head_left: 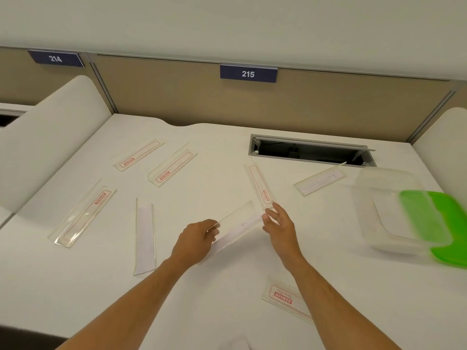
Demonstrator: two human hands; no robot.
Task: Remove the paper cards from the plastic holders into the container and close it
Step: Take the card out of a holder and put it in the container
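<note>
A clear plastic holder [237,227] with a white paper card in it is lifted a little above the white desk, slanting from lower left to upper right. My left hand [195,242] grips its lower left end. My right hand [279,227] is at its upper right end, fingers loosely spread and touching the edge. Several other clear holders with red-printed cards lie scattered: one [260,186] just beyond my right hand, one [144,236] to the left, one [285,298] under my right forearm. The clear container [389,205] stands at the right with its green lid [439,223] leaning beside it.
More holders lie at the far left [82,215], the back left [137,155], the back middle [173,166] and the back right [319,180]. An open cable slot [310,151] is cut into the desk's back. Curved white dividers [50,137] flank the desk; a beige panel carries sign 215 [248,74].
</note>
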